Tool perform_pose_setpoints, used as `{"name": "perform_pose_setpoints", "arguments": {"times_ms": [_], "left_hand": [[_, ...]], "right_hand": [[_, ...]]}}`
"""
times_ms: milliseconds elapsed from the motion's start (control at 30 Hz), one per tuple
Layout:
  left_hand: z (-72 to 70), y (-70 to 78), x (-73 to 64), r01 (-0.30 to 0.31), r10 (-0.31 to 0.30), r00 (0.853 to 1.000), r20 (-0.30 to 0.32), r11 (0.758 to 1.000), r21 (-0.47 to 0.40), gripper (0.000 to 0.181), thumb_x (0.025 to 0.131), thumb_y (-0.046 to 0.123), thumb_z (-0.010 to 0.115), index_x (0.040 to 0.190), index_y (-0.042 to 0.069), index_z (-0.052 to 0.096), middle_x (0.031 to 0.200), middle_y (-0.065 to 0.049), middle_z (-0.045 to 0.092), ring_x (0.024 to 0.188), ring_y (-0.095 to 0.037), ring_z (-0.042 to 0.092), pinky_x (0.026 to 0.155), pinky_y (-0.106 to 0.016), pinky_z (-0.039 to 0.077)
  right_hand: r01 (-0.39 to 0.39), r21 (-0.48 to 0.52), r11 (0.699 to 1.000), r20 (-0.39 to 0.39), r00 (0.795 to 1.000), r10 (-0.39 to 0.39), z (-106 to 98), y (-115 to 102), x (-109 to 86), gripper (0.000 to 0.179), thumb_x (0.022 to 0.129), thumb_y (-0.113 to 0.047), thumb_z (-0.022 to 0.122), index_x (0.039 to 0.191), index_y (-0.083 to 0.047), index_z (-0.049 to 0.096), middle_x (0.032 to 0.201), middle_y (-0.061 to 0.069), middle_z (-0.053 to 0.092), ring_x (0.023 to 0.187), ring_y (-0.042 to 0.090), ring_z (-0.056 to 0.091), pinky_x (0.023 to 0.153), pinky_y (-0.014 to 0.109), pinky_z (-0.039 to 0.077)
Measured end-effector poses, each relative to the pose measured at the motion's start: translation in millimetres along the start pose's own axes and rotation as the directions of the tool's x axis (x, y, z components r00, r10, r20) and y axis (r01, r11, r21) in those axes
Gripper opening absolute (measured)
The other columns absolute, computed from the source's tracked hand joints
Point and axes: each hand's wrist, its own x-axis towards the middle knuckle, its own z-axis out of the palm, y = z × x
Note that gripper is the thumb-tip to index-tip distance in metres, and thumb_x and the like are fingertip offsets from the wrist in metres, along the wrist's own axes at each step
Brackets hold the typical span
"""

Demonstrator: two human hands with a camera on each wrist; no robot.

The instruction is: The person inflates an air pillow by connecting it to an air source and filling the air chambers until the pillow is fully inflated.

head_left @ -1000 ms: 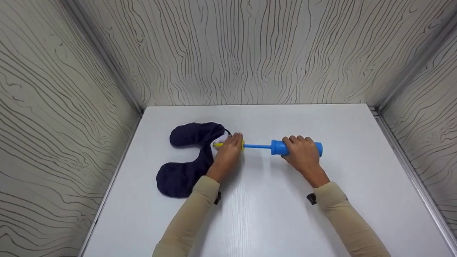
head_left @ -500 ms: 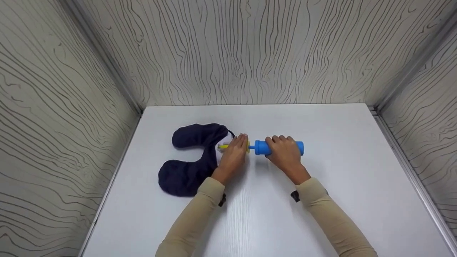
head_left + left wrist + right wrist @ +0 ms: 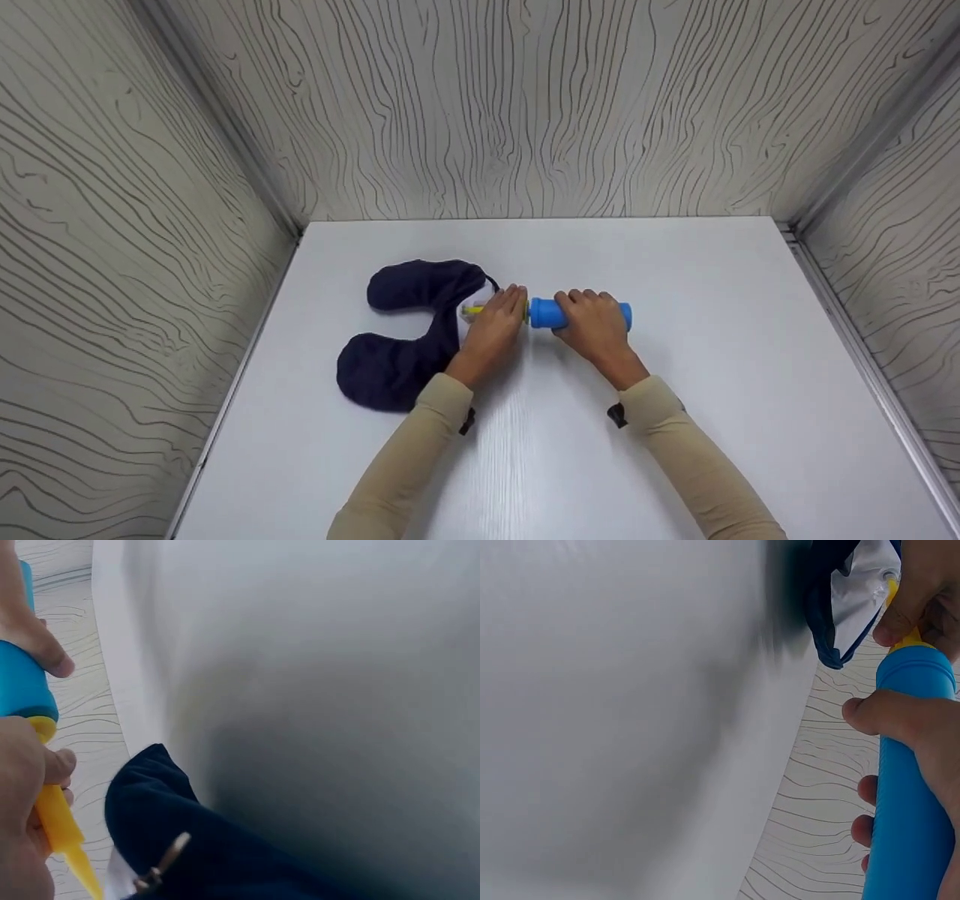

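Note:
A dark blue U-shaped neck pillow (image 3: 390,367) lies on the white table, its white inner part (image 3: 859,589) showing at the curved end. My left hand (image 3: 495,324) grips the yellow nozzle end (image 3: 56,817) of a hand pump, with the nozzle's tip at the pillow's white part. Around the pump's blue barrel (image 3: 907,802) my right hand (image 3: 596,322) is wrapped, thumb and fingers on opposite sides. The barrel's end stands close against the yellow piece by the left hand, so hardly any of the rod shows between them.
The white table (image 3: 697,450) is enclosed by wood-grain panels (image 3: 525,112) at the back and on both sides. A metal strip (image 3: 877,375) runs along the table's right side. A zip pull (image 3: 161,862) hangs at the pillow's edge.
My right hand has moved left with the blue barrel, closing over the rod that showed a second ago. My left hand and the pillow have shifted slightly right.

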Motion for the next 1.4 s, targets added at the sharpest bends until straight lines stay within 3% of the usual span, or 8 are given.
{"name": "perform_pose_setpoints", "arguments": {"times_ms": [167, 500, 767, 1067, 1233, 1400], "left_hand": [[-0.7, -10.8, -2.8, 0.001, 0.0, 1.0, 0.02, 1.0, -0.016, 0.048, 0.101, -0.006, 0.058, 0.149, -0.003, 0.057, 0.15, -0.013, 0.064, 0.145, -0.024, 0.058, 0.124, -0.033, 0.044], [1.8, -35.3, -6.1, 0.003, -0.009, 0.997, -0.072, 0.997, -0.076, 0.046, 0.098, -0.01, 0.063, 0.143, -0.003, 0.061, 0.144, -0.015, 0.069, 0.14, -0.026, 0.062, 0.12, -0.037, 0.049], [5.3, -46.3, -10.7, 0.04, -0.045, 0.998, -0.033, 0.99, -0.136, 0.05, 0.097, -0.013, 0.062, 0.146, -0.004, 0.059, 0.147, -0.017, 0.066, 0.143, -0.027, 0.06, 0.123, -0.038, 0.045], [3.9, -45.6, -12.4, 0.084, -0.086, 0.996, -0.001, 0.975, -0.207, 0.047, 0.1, -0.009, 0.062, 0.147, -0.003, 0.058, 0.147, -0.017, 0.066, 0.142, -0.028, 0.06, 0.123, -0.038, 0.045], [-0.1, -40.4, -9.6, 0.105, -0.11, 0.994, -0.011, 0.971, -0.215, 0.046, 0.098, -0.009, 0.064, 0.144, -0.004, 0.062, 0.144, -0.016, 0.068, 0.138, -0.027, 0.064, 0.12, -0.037, 0.049], [-3.6, -32.0, -5.5, 0.09, -0.094, 0.995, -0.011, 0.972, -0.217, 0.042, 0.101, -0.008, 0.06, 0.142, -0.005, 0.062, 0.144, -0.017, 0.068, 0.137, -0.028, 0.065, 0.118, -0.039, 0.051]], "right_hand": [[-0.034, 0.038, 0.999, -0.011, 0.999, 0.035, -1, 10, -5.0, 0.053, 0.074, -0.033, 0.099, 0.116, -0.009, 0.076, 0.102, 0.014, 0.082, 0.088, 0.036, 0.079, 0.078, 0.051, 0.066], [-0.091, 0.044, 0.995, -0.022, 0.995, 0.092, -14, 35, -16.7, 0.054, 0.073, -0.031, 0.099, 0.118, -0.01, 0.077, 0.105, 0.015, 0.082, 0.094, 0.038, 0.079, 0.083, 0.054, 0.066], [-0.115, 0.037, 0.993, -0.056, 0.992, 0.117, -21, 55, -28.8, 0.054, 0.071, -0.031, 0.101, 0.114, -0.008, 0.078, 0.104, 0.017, 0.082, 0.092, 0.039, 0.079, 0.082, 0.056, 0.065], [-0.096, 0.015, 0.995, -0.059, 0.994, 0.096, -27, 60, -30.6, 0.055, 0.071, -0.029, 0.1, 0.116, -0.007, 0.076, 0.104, 0.017, 0.081, 0.094, 0.04, 0.079, 0.084, 0.057, 0.065], [-0.086, -0.016, 0.996, -0.038, 0.996, 0.085, -30, 54, -27.8, 0.057, 0.072, -0.029, 0.1, 0.118, -0.007, 0.075, 0.105, 0.017, 0.081, 0.096, 0.039, 0.078, 0.086, 0.057, 0.065], [-0.072, -0.055, 0.996, -0.011, 0.997, 0.072, -32, 43, -22.8, 0.06, 0.072, -0.032, 0.1, 0.12, -0.008, 0.074, 0.107, 0.017, 0.08, 0.097, 0.039, 0.078, 0.088, 0.056, 0.064]]}}
